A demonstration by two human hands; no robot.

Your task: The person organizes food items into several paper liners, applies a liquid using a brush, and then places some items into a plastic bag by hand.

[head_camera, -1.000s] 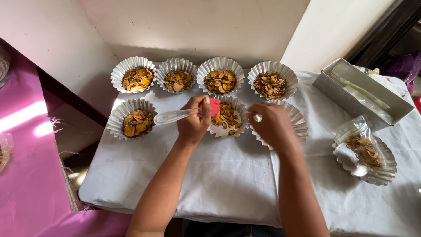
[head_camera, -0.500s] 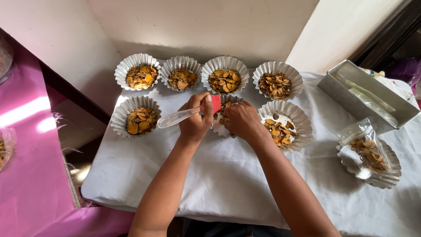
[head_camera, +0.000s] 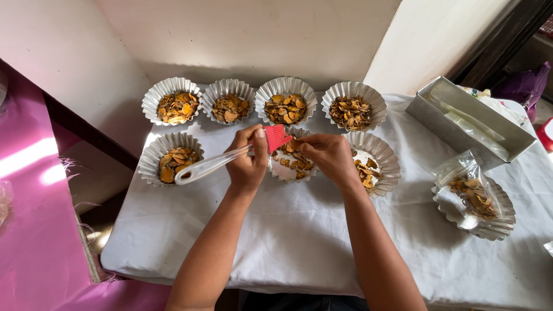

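Seen from above the white-clothed table (head_camera: pixel 299 247), a person's left hand (head_camera: pixel 247 161) grips a pastry brush (head_camera: pixel 230 155), fingers wrapped round its white handle, red bristles over a fluted foil cup (head_camera: pixel 291 161) of dried slices. The right hand (head_camera: pixel 325 155) rests on that cup's rim, fingers pinched narrow. A metal loaf tin (head_camera: pixel 469 121) sits at far right.

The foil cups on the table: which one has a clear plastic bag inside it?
The cup alone at the far right, nearest the metal tray. A crumpled clear bag of chips lies in it; the other seven cups hold loose chips only.
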